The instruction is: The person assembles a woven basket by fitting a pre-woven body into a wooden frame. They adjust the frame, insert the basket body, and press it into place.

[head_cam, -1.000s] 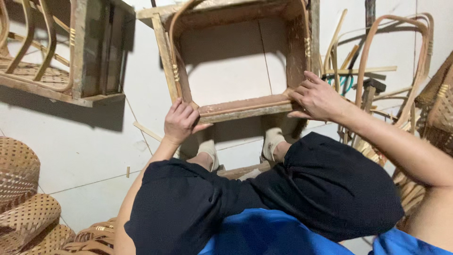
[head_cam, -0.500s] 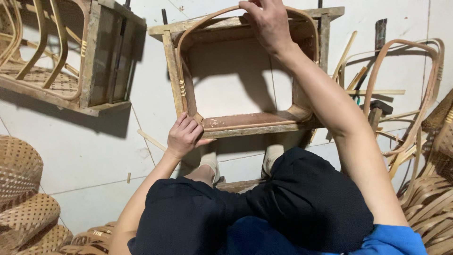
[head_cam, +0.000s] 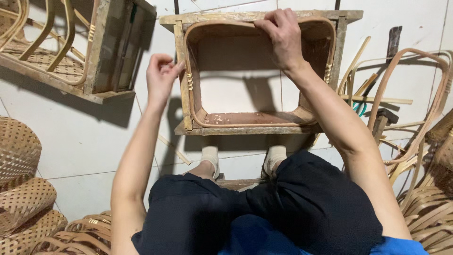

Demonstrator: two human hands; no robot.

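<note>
A pale tiled floor (head_cam: 80, 141) is carrying everything. A square wooden frame (head_cam: 257, 127) is standing on it in the middle, another frame (head_cam: 108, 56) is lying to the left, woven baskets (head_cam: 21, 189) are piling up lower left, and bent cane hoops (head_cam: 415, 108) are lying on the right.

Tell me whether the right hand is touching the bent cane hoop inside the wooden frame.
Touching. The head view shows the right hand with its fingers curled over the top edge of the cane hoop, no gap visible.

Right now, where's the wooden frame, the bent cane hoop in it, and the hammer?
Wooden frame (head_cam: 180, 71): head view, its left upright.
Cane hoop (head_cam: 226, 22): head view, its top curve.
Hammer (head_cam: 381, 123): head view, its handle, right of the frame.
</note>
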